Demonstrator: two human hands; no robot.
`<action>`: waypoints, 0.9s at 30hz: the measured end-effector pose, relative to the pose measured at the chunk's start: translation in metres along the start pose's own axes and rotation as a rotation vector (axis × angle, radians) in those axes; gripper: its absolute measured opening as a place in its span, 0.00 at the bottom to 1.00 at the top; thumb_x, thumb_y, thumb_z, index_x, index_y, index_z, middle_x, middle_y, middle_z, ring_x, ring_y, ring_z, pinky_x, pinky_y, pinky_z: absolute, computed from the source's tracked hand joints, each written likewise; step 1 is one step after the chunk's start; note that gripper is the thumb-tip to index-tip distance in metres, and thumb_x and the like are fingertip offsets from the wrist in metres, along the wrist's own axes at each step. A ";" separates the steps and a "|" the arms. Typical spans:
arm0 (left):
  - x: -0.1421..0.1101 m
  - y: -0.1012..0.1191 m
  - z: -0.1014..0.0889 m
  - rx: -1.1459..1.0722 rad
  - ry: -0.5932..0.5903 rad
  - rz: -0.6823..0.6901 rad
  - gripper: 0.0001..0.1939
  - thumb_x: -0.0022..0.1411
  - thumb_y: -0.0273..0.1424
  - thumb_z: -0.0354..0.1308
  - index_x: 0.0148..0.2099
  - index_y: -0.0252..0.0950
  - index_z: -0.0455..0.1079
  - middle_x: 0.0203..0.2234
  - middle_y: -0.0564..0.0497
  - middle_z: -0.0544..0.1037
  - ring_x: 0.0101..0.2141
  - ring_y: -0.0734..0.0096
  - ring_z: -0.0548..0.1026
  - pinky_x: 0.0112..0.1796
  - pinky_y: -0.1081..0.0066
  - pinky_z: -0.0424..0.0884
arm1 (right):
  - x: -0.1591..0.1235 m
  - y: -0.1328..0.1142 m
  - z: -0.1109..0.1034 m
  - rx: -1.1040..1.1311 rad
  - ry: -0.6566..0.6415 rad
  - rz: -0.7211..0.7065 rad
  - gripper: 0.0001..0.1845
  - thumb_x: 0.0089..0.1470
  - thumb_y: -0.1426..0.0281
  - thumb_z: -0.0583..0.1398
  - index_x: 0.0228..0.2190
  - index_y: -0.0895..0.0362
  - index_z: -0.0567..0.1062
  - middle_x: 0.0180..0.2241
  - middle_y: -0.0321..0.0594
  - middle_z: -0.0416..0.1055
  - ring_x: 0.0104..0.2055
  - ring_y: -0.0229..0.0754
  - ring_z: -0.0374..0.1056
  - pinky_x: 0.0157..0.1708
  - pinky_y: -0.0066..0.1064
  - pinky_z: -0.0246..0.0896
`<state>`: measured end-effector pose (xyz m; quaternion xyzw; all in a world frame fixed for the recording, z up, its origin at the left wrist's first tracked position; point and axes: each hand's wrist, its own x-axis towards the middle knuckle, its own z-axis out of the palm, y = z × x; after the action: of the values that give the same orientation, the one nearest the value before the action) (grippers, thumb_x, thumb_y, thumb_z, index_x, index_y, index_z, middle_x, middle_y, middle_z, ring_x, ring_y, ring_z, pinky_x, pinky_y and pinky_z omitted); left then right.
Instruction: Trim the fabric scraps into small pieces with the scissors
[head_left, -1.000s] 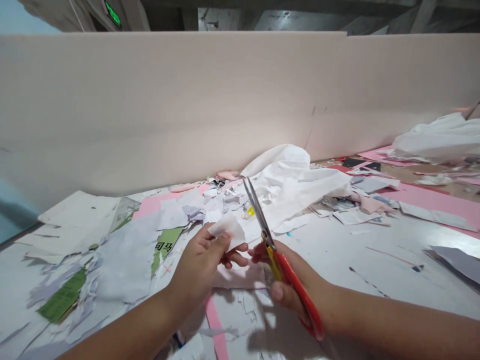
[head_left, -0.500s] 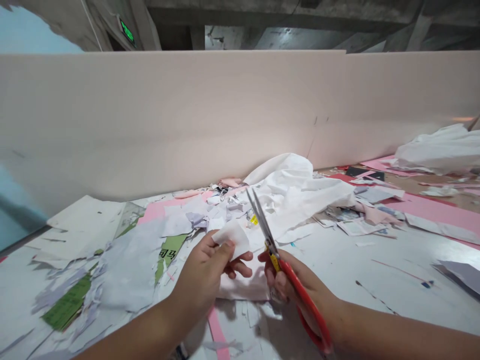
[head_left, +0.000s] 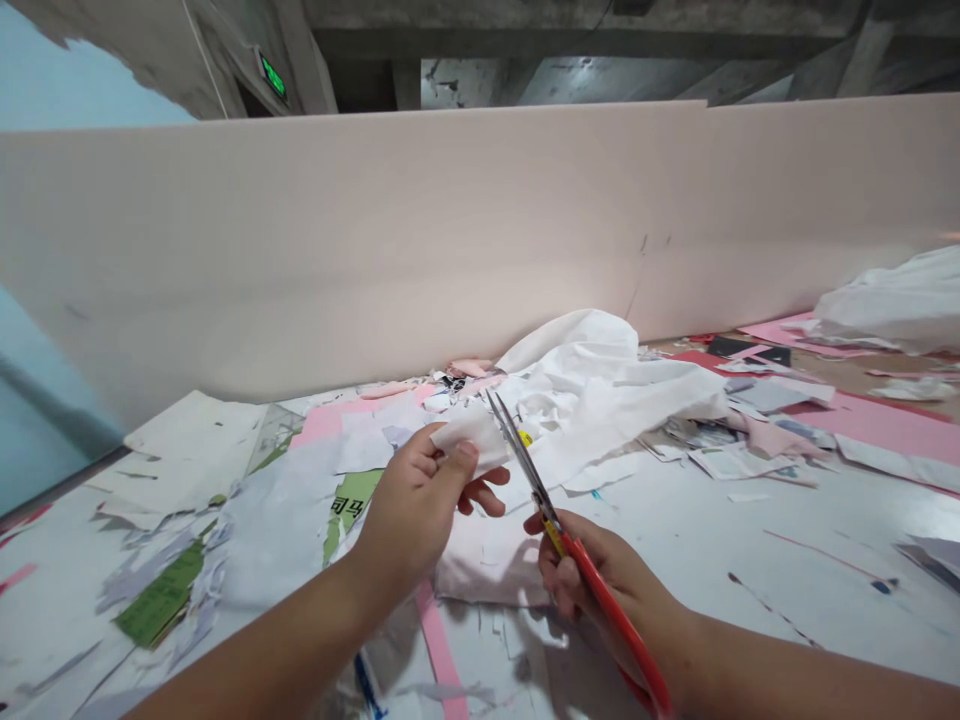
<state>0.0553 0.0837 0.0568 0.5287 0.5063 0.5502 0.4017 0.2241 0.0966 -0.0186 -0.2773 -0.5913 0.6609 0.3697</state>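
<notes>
Between thumb and fingers, my left hand (head_left: 431, 490) pinches a small piece of white paper (head_left: 474, 436). My right hand (head_left: 600, 570) is wrapped round a pair of red-handled scissors (head_left: 551, 520) with a yellow part near the pivot. The blades point up and to the left, slightly parted, and their tips are close to the right edge of the paper. Whether they touch it I cannot tell. Below the hands lies a pale pinkish-white sheet (head_left: 491, 570) on the table, and a pink paper strip (head_left: 441, 650) runs toward me.
Crumpled white sheeting (head_left: 600, 390) lies against the pale partition (head_left: 375, 250) behind the hands. Paper scraps, green printed pieces (head_left: 161, 595) and a white sheet (head_left: 274, 540) cover the left side. Pink sheets (head_left: 885, 420) and more scraps lie at the right.
The scissors have moved closer to the white paper, and their blades look slightly more closed. My left hand still pinches the paper, now tilted differently. The whole view has shifted slightly.
</notes>
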 end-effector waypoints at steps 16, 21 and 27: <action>0.024 0.014 0.012 0.040 0.026 0.092 0.08 0.58 0.37 0.51 0.32 0.37 0.62 0.18 0.56 0.75 0.17 0.77 0.71 0.21 0.75 0.60 | 0.005 -0.004 -0.020 -0.596 0.054 -0.225 0.26 0.55 0.50 0.42 0.21 0.56 0.61 0.20 0.36 0.60 0.23 0.38 0.55 0.25 0.31 0.53; 0.031 0.014 0.020 0.022 0.040 0.083 0.08 0.57 0.36 0.52 0.31 0.37 0.63 0.17 0.57 0.72 0.18 0.77 0.71 0.21 0.76 0.60 | 0.006 -0.005 -0.020 -0.659 0.093 -0.238 0.25 0.56 0.51 0.42 0.21 0.55 0.61 0.21 0.36 0.60 0.23 0.38 0.55 0.25 0.30 0.54; 0.033 0.010 0.021 0.012 0.054 0.048 0.12 0.55 0.39 0.53 0.27 0.37 0.61 0.14 0.57 0.71 0.16 0.76 0.70 0.19 0.76 0.59 | 0.007 0.001 -0.023 -0.728 0.086 -0.245 0.25 0.56 0.51 0.41 0.21 0.55 0.61 0.21 0.36 0.61 0.23 0.37 0.56 0.24 0.30 0.55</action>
<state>0.0728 0.1167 0.0712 0.5281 0.5076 0.5706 0.3714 0.2386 0.1157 -0.0221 -0.3455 -0.8000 0.3462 0.3476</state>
